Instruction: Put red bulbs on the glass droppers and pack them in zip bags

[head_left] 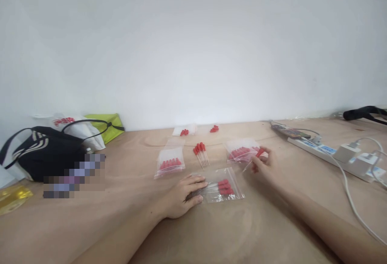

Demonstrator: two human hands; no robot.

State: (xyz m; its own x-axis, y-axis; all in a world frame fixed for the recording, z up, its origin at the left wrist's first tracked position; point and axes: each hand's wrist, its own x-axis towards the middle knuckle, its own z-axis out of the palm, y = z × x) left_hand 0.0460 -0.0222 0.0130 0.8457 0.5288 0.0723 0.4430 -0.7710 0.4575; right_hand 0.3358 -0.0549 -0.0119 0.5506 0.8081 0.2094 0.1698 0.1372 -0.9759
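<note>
My right hand (pixel 264 165) pinches a dropper (pixel 259 152) by its red bulb, its thin clear tube slanting down to the left. It is close to a zip bag (pixel 238 145) of several red-bulbed droppers and partly covers that bag's right side. My left hand (pixel 189 191) lies with fingers spread over the left end of another zip bag (pixel 237 175), which holds a few droppers with bulbs toward the right. Several loose droppers (pixel 201 151) lie side by side beyond it. A filled zip bag (pixel 169 155) rests to their left.
Two small groups of red bulbs lie near the wall, the left bulbs (pixel 184 132) and the right bulbs (pixel 214 128). On the right are a white power strip (pixel 328 153) with chargers, a phone (pixel 290 132) and a cable (pixel 346 187). A black bag (pixel 51 155) stands left.
</note>
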